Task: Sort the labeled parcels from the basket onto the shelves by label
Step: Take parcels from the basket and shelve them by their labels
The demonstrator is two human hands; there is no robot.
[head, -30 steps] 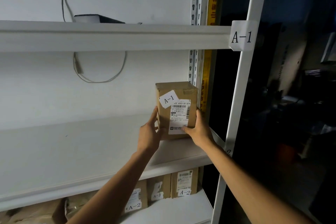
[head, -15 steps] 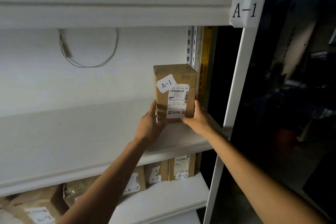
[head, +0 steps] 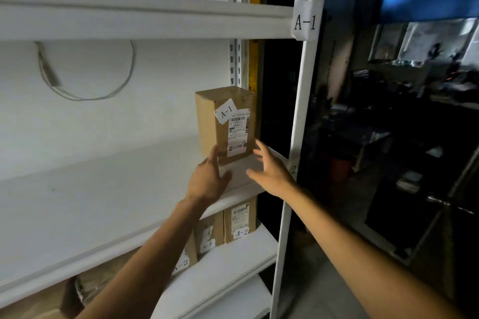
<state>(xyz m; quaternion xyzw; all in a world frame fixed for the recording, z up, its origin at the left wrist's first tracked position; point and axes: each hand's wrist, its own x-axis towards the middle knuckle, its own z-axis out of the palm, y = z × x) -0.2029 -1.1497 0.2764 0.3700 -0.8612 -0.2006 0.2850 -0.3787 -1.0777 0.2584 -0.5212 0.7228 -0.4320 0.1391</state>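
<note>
Two bare forearms are seen, entering from the lower edge and ending in the left hand and the right hand. No sleeve is worn on either arm as far as the frame reaches; both are uncovered from wrist to near the elbow. No watch, band or glove is seen at either wrist, and no ring can be made out on the fingers, though these are somewhat blurred and dimly lit, so small items may be missed. Slim forearms and slender fingers are shown. Nothing else of the person is shown.
</note>
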